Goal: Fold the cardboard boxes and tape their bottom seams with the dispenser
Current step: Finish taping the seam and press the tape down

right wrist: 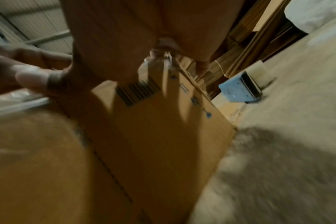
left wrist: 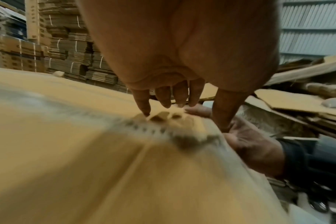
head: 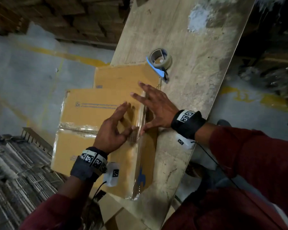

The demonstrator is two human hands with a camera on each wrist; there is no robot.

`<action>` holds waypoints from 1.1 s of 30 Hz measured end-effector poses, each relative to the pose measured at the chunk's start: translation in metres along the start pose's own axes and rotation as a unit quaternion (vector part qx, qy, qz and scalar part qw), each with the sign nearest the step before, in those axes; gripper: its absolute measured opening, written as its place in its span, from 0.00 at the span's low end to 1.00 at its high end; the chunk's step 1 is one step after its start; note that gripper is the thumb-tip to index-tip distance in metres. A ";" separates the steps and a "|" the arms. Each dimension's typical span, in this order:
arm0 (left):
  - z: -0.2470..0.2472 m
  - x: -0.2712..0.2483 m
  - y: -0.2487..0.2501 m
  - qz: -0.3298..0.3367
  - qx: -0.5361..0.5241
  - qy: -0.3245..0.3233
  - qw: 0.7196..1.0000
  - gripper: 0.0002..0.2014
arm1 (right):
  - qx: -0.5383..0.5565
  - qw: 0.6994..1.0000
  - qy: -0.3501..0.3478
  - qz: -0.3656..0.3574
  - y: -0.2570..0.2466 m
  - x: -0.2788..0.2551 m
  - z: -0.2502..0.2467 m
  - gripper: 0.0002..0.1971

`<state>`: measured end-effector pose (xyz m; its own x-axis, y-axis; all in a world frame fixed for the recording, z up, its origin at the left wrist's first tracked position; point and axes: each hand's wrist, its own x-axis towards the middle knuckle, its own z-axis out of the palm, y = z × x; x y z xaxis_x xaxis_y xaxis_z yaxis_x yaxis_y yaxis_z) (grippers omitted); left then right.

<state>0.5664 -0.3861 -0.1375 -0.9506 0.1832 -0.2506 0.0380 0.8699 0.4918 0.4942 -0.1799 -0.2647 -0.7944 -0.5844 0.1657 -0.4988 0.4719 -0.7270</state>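
A brown cardboard box lies on the plywood table, its seam covered by clear tape. My left hand rests on the box's top face, fingers straight, fingertips touching the cardboard beside the taped seam. My right hand lies spread against the box's right side, thumb at the edge where the tape end folds over. The blue tape dispenser sits free on the table beyond the box; its blue body shows in the right wrist view. Neither hand holds anything.
A second brown box stands just behind the first, next to the dispenser. Flat cardboard lies below the table's near edge. Bundled flat cartons are stacked in the background, and grey concrete floor lies to the left.
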 end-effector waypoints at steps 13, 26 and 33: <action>0.027 -0.102 -0.038 -0.062 0.003 0.043 0.997 0.43 | -0.183 0.975 -0.045 -0.120 -0.037 -0.017 0.016 0.63; 0.067 -0.213 -0.092 -0.060 0.121 -0.012 0.991 0.66 | -0.212 0.960 -0.088 -0.161 -0.078 -0.039 0.042 0.69; 0.086 -0.210 -0.092 -0.037 0.175 0.058 0.982 0.67 | -0.269 0.933 -0.167 -0.173 -0.094 -0.054 0.067 0.63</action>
<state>0.7892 -0.4655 -0.2015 -0.9828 0.0780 -0.1675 0.0520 0.9867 0.1542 0.6069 -0.2374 -0.2504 -0.4468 -0.8934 0.0470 -0.8780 0.4278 -0.2147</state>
